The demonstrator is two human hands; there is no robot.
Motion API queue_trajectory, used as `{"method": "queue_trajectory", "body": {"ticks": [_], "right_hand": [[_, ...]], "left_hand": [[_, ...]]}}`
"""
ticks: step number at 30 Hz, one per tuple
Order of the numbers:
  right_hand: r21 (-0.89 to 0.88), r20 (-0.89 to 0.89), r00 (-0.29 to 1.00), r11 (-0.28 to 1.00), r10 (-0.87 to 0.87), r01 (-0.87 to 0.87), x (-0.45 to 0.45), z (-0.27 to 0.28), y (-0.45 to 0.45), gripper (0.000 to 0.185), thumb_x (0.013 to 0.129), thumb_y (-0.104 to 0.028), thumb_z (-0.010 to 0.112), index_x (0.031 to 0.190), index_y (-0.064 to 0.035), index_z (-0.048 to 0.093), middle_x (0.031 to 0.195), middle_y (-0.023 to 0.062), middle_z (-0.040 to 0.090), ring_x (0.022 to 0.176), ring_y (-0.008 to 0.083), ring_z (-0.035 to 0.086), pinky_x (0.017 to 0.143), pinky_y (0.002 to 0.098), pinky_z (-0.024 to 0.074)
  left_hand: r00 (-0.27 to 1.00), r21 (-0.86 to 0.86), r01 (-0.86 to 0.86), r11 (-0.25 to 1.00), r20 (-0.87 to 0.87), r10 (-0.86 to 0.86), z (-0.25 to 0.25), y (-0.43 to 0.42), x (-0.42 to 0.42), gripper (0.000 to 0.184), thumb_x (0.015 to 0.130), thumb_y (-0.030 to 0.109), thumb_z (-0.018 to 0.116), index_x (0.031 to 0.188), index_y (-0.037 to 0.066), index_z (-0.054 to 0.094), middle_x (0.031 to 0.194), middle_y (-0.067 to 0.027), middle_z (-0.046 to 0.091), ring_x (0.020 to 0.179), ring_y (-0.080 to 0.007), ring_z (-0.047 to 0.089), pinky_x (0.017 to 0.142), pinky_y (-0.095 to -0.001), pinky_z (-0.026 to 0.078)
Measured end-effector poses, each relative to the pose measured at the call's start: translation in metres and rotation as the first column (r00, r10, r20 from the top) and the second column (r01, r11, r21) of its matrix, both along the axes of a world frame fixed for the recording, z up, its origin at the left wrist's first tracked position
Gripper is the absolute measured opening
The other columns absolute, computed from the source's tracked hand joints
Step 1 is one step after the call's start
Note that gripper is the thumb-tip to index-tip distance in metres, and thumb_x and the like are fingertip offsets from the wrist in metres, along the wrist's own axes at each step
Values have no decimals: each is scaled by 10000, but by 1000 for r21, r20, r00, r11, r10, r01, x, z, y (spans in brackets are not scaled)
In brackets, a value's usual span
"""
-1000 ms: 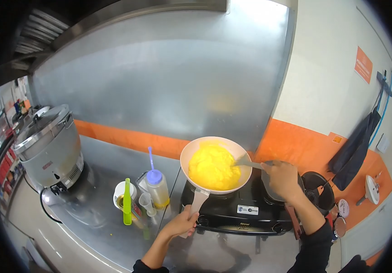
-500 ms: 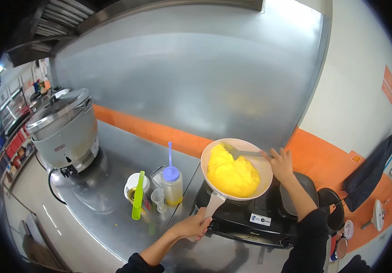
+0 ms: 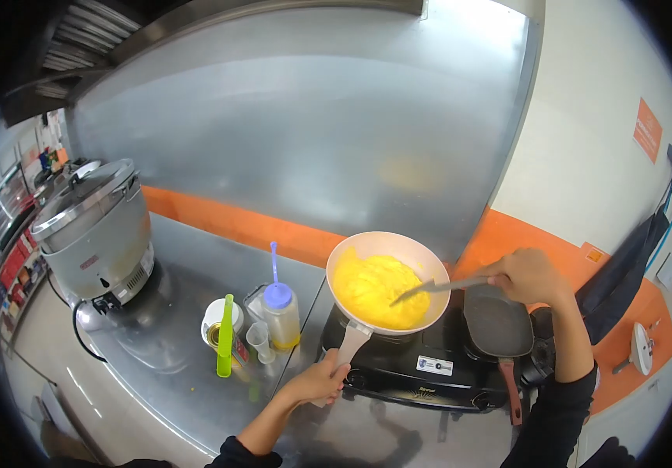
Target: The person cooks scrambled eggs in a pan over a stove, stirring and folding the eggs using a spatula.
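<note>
My left hand (image 3: 319,384) is wrapped round the pale handle of a frying pan (image 3: 439,306), which sits over the left burner of a black gas stove (image 3: 406,379). Soft yellow scrambled egg (image 3: 375,282) lies in a heap inside the pan. Coming from the right, my right hand (image 3: 527,277) is closed on a grey spatula (image 3: 433,287) whose blade tip dips into the egg. A dark square pan (image 3: 498,321) with a reddish-brown handle rests on the right side of the stove, below my right hand.
On the steel counter (image 3: 180,343) left of the stove stand an oil bottle with a blue lid (image 3: 280,312), a clear plastic cup (image 3: 258,339) and a tub with a green scoop (image 3: 226,335) across it. A large rice cooker (image 3: 102,249) stands further left.
The spatula has swung from the pan's far side to its right side, its blade now in the egg. The egg looks flatter and more spread out. The left hand keeps its grip on the handle.
</note>
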State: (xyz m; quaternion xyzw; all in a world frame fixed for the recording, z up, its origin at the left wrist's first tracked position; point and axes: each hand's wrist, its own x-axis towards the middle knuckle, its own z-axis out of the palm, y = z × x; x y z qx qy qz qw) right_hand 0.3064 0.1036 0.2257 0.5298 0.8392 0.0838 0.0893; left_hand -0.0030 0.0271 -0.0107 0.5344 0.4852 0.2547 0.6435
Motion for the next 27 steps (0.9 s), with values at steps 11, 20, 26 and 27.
{"method": "queue_trajectory", "body": {"ticks": [11,20,26,27], "right_hand": [[-85,-118,992,996,-38,28,-58,-120,7,361,831,-96,505,1170,-155,616,1010,144,659,858,353,662,741,487,517],[84,-364,929,991,-66,103,0,-67,11,188,874,-171,536,973,-142,693,888,149,668,802,360,633,706,469,489],[121,-53,997,991,60,-53,-3,-34,-37,213,830,-214,590,1002,-228,715,739,100,663,676,287,638,592,396,475],[119,-55,997,991,60,-53,-6,-43,-35,213,830,-214,590,1002,-228,715,739,100,663,676,287,638,592,396,475]], "left_hand": [[1000,-7,-4,1000,28,4,-11,1,-2,329,982,254,441,1171,22,305,746,-77,487,482,-124,476,424,-277,410],[996,-51,-9,999,88,14,-13,2,-2,337,978,256,462,1191,56,296,740,-62,468,506,-109,459,419,-268,413],[1000,-64,-10,998,29,12,-7,0,-1,309,988,258,458,1189,75,311,738,-34,431,532,-93,428,445,-253,403],[1000,-65,-10,998,27,12,-4,0,-1,309,988,258,458,1189,75,311,738,-34,431,532,-93,428,445,-253,403]]}}
